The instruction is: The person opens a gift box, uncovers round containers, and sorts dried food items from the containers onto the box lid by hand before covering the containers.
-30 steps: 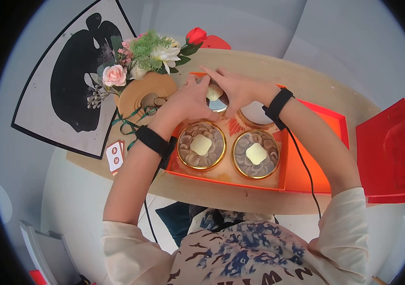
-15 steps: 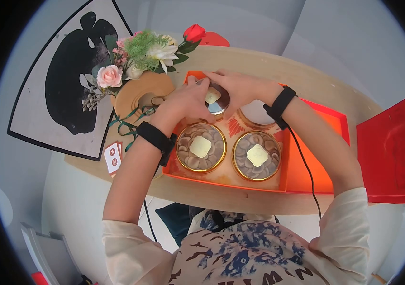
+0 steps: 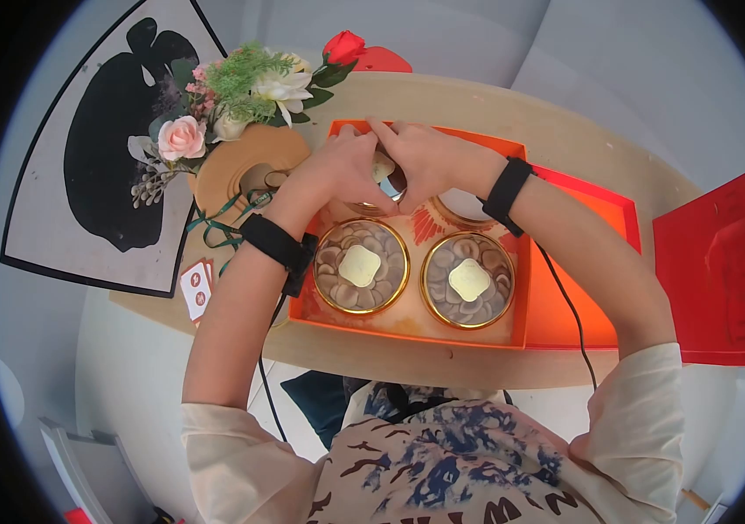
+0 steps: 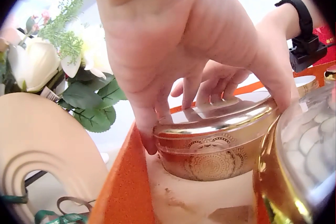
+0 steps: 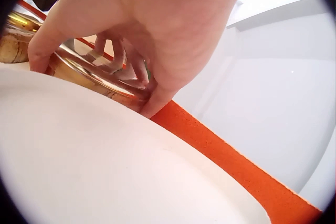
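Note:
Both hands grip a round gold jar (image 4: 215,155) with a shiny rim and an embossed medallion on its side, at the far left corner of an orange box (image 3: 407,334). My left hand (image 3: 343,170) curls its fingers and thumb round the left side. From the opposite side, my right hand (image 3: 433,162) holds the rim, its fingertips pointing down. Much of the jar's lid is hidden under the hands in the head view. In front stand two gold-rimmed jars, the left jar (image 3: 337,278) and the right jar (image 3: 488,301), showing pale round slices under clear lids.
A white-topped round container (image 3: 462,204) sits beside the right hand. An orange tray section (image 3: 560,306) and a red bag (image 3: 713,271) lie to the right. At left are a flower arrangement (image 3: 250,83), a tan ring-shaped vase (image 3: 219,179), small cards (image 3: 197,293) and a framed picture (image 3: 114,148).
The head view has shifted, so the scene sits farther left. Both hands have stayed on the jar and closed in nearer each other; the jar's front rim now shows below the left hand.

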Demonstrator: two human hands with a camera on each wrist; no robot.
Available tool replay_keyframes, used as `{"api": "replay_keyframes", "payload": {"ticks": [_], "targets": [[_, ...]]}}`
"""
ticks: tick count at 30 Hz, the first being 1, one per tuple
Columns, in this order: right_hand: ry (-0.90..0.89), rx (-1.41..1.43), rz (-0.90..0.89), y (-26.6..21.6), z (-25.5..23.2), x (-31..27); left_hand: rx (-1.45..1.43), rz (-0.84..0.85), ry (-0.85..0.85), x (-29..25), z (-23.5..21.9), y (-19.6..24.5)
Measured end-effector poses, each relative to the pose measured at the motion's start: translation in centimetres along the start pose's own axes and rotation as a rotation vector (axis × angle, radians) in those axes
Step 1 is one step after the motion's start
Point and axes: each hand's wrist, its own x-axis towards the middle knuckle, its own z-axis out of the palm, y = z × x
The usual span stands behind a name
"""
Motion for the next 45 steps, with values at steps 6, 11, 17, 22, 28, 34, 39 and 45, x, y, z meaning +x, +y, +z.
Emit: {"api": "replay_keyframes", "payload": {"ticks": [6, 11, 17, 22, 28, 34, 39, 45], "targets": [[-0.013, -0.045, -0.008, 0.0, 0.1, 0.3, -0.035, 0.038, 0.035, -0.3, 0.1, -0.1], [0.057, -0.046, -0.054, 0.7, 0.8, 0.2, -0.045, 0.067, 0.075, -0.3, 0.7, -0.9], [0.046, -0.092, -0.04, 0.8, 1.0, 0.2, -0.037, 0.064, 0.082, -0.8, 0.5, -0.4], [0.007, -0.094, -0.014, 0.8, 0.8, 0.2, 0.037, 0.027, 0.101, -1.0, 0.9, 0.0], [-0.004, -0.07, -0.024, 0.8, 0.6, 0.2, 0.04, 0.058, 0.107, -0.9, 0.7, -0.2], [-0.02, -0.052, 0.002, 0.6, 0.2, 0.2, -0.019, 0.097, 0.071, -0.5, 0.1, -0.2], [-0.027, -0.05, 0.002, 0.2, -0.1, 0.0, 0.033, 0.1, 0.161, -0.8, 0.7, -0.3], [0.008, -0.071, -0.026, 0.9, 0.8, -0.2, 0.242, 0.093, 0.143, -0.7, 0.6, 0.0]]}}
